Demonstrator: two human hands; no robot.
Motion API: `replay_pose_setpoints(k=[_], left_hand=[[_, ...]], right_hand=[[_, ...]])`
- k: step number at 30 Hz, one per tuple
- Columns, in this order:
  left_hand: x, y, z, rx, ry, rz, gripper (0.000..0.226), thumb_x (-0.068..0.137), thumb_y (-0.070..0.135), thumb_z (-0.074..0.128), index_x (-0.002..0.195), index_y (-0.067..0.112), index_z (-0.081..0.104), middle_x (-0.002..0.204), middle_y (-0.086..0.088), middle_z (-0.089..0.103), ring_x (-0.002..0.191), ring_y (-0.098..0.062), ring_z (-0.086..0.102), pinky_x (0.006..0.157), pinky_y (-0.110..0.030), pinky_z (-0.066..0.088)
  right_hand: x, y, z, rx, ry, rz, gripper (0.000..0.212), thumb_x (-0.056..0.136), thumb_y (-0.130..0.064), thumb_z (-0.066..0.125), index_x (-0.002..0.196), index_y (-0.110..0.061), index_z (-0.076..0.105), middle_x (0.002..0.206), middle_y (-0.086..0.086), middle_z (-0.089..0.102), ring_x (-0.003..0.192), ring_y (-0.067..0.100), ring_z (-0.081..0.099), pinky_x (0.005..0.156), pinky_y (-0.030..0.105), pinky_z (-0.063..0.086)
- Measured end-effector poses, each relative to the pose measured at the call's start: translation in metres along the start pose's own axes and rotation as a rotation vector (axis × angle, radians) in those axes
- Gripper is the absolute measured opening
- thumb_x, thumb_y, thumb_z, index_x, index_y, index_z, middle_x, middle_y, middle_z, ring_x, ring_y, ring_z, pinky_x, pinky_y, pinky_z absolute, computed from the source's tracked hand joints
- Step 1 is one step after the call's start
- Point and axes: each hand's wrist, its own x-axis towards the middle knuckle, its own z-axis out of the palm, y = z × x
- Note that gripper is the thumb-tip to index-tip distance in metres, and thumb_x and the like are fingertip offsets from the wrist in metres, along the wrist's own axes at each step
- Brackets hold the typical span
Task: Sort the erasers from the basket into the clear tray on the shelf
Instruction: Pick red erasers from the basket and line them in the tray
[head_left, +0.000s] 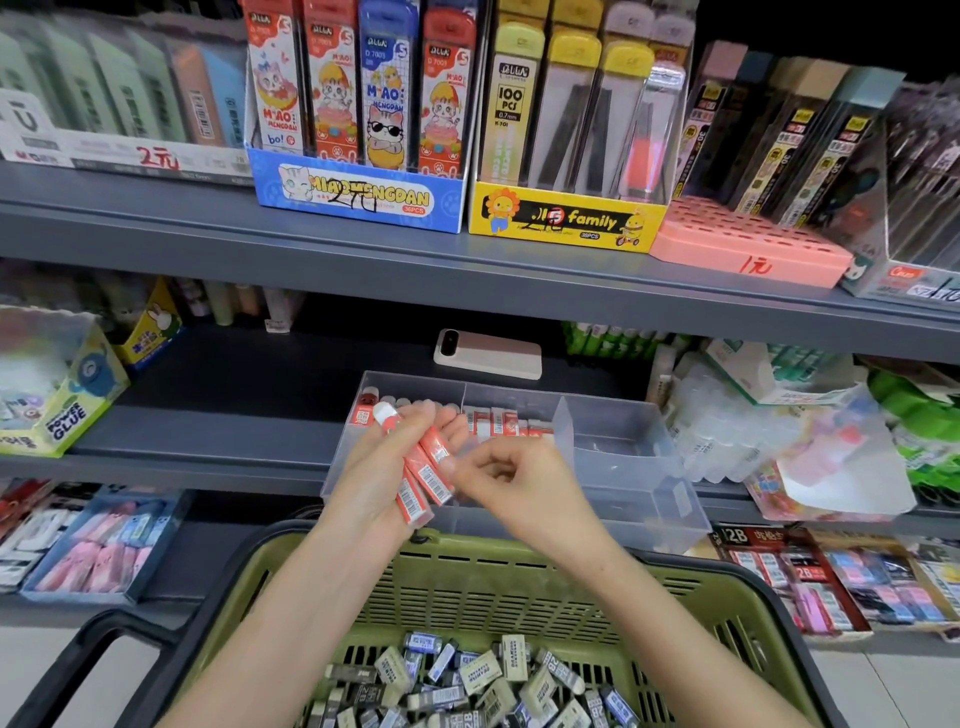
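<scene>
Left hand (384, 467) is up in front of the tray (649, 499) on the shelf (234, 389), fingers wrapped round a fan of red erasers (423, 478). Right hand (519, 483) sits just beside them, fingers curled, and I cannot tell whether it has hold of one. More of them line the tray's left and middle compartments. Below, the basket (519, 566) holds a heap of grey erasers (467, 686).

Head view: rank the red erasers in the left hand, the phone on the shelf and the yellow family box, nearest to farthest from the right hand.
1. red erasers, held in the left hand, right beside the right hand.
2. phone, lying on the shelf behind the clear tray.
3. yellow family box, one shelf up.
</scene>
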Motion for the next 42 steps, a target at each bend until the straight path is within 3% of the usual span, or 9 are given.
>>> replay_pose_setpoints(k=[4,11,14,18,30,33,36,39,42], left_hand=[[-0.004,-0.007,0.004,0.105,-0.064,0.057,0.016,0.080,0.016,0.066,0.094,0.010,0.062,0.101,-0.013,0.073,0.095,-0.025,0.070,0.073,-0.040,0.059],[-0.001,-0.009,0.012,0.136,-0.105,0.038,0.036,0.070,0.021,0.071,0.102,0.007,0.061,0.099,-0.012,0.074,0.092,-0.025,0.071,0.081,-0.037,0.058],[0.006,-0.001,0.012,-0.024,-0.067,0.007,0.053,0.069,0.020,0.071,0.114,0.000,0.052,0.101,-0.018,0.072,0.095,-0.031,0.070,0.082,-0.040,0.058],[0.008,0.001,0.007,-0.111,-0.068,-0.025,0.056,0.070,0.017,0.071,0.119,0.001,0.050,0.101,-0.021,0.071,0.095,-0.033,0.070,0.078,-0.044,0.058],[0.004,0.003,0.004,-0.158,-0.098,-0.078,0.053,0.071,0.016,0.069,0.119,0.001,0.052,0.101,-0.022,0.071,0.093,-0.033,0.070,0.072,-0.042,0.060],[0.004,0.001,0.007,-0.203,-0.089,-0.091,0.046,0.069,0.018,0.068,0.110,0.000,0.055,0.099,-0.021,0.072,0.093,-0.033,0.070,0.076,-0.045,0.058],[0.006,-0.001,0.009,-0.216,-0.088,-0.066,0.041,0.069,0.021,0.066,0.103,0.002,0.054,0.096,-0.017,0.073,0.091,-0.031,0.071,0.082,-0.045,0.056],[0.006,-0.004,0.012,-0.187,-0.096,-0.052,0.035,0.069,0.025,0.063,0.097,0.006,0.056,0.091,-0.011,0.075,0.086,-0.023,0.072,0.071,-0.042,0.058],[0.002,-0.008,0.015,-0.157,-0.110,-0.058,0.036,0.071,0.031,0.062,0.097,0.008,0.055,0.092,-0.008,0.075,0.088,-0.019,0.072,0.055,-0.035,0.058]], right_hand=[[0.000,0.001,-0.004,0.158,0.020,0.080,0.014,0.085,-0.018,0.067,0.071,-0.015,0.067,0.064,-0.008,0.060,0.055,-0.002,0.052,0.057,0.010,0.042],[0.009,0.007,-0.040,0.245,0.040,0.213,0.013,0.082,-0.016,0.070,0.069,-0.012,0.070,0.055,-0.005,0.059,0.049,0.007,0.046,0.044,0.017,0.034],[0.036,0.018,-0.067,-0.132,0.319,0.266,0.040,0.076,-0.033,0.073,0.044,-0.016,0.055,0.042,-0.007,0.049,0.047,0.010,0.044,0.047,0.023,0.032],[0.074,0.029,-0.069,-0.886,0.240,0.393,0.038,0.075,-0.047,0.064,0.058,-0.015,0.053,0.061,-0.001,0.053,0.062,0.020,0.054,0.051,0.019,0.033],[0.079,0.064,-0.053,-0.978,0.081,0.308,0.040,0.090,-0.050,0.043,0.076,-0.020,0.065,0.097,0.004,0.068,0.094,0.025,0.061,0.070,0.027,0.038],[0.064,0.054,-0.050,-1.174,0.217,0.138,0.044,0.095,-0.047,0.038,0.087,-0.018,0.071,0.096,0.005,0.069,0.104,0.028,0.055,0.088,0.033,0.035],[0.036,0.033,-0.038,-0.780,0.354,-0.113,0.041,0.093,-0.044,0.046,0.073,-0.018,0.071,0.072,0.001,0.068,0.078,0.022,0.057,0.072,0.032,0.039],[0.007,0.004,-0.018,-0.199,0.143,-0.080,0.027,0.081,-0.052,0.057,0.069,-0.030,0.067,0.067,-0.006,0.065,0.062,0.004,0.053,0.058,0.017,0.041],[-0.004,-0.006,0.000,-0.082,0.069,0.023,0.008,0.080,-0.034,0.069,0.077,-0.027,0.066,0.075,0.002,0.068,0.068,0.014,0.059,0.065,0.024,0.050]])
